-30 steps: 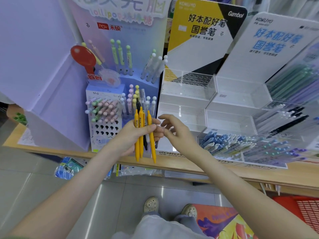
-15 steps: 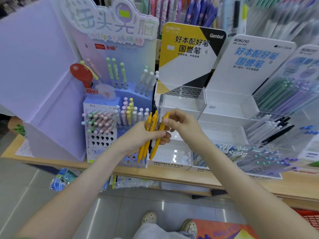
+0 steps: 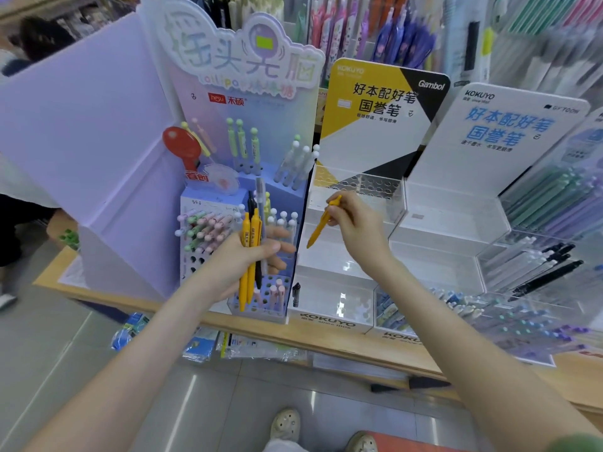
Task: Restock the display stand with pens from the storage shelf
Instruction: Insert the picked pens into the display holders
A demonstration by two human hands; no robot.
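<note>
While a bundle of pens (image 3: pixel 250 246) was gripped upright in the left hand (image 3: pixel 241 267), one yellow pen (image 3: pixel 321 225) was pinched, tilted, by the right hand (image 3: pixel 355 223) before the clear display stand (image 3: pixel 328 319), where it was judged best seated upright, tip-down, in the holed top tier (image 3: pixel 368 185).

— What's underfoot?
— Glossy grey floor tiles (image 3: pixel 81 370), with pale streaks of overhead light reflected in them.
— And the furniture?
— A light wooden worktop (image 3: pixel 54 272) runs across from left to right, front edge towards us. Flat plastic packets (image 3: pixel 130 327) show just beneath that edge.
— Behind it?
— A wall rack (image 3: pixel 391 34) crowded with hanging stationery, all blurred. The lighting is bright and even. Far left, there's a blurred figure (image 3: pixel 39 40).
</note>
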